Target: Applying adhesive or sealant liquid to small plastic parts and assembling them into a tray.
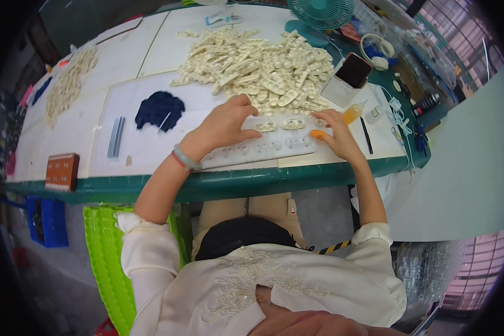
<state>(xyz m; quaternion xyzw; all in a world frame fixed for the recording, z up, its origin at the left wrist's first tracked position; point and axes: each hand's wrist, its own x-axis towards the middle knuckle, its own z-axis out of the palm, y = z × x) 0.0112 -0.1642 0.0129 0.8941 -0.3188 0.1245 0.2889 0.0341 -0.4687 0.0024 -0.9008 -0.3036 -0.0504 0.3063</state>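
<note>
A pale, translucent tray with rows of round recesses lies near the table's front edge. Two cream oblong moulded pieces, one at the left and one at the right, sit in its far row. My left hand reaches over the tray's left part, thumb and fingers apart, beside the left piece. Over the tray's right end is my right hand, its thumb wearing an orange finger cot and held apart from the index finger. Neither hand shows anything in its grip. Just beyond the tray spreads a large heap of similar cream pieces.
A dark blue cloth, silvery rods and a brown box lie to the left. At right are a phone on a white box, a bottle of yellow liquid and a black pen. A green fan stands behind.
</note>
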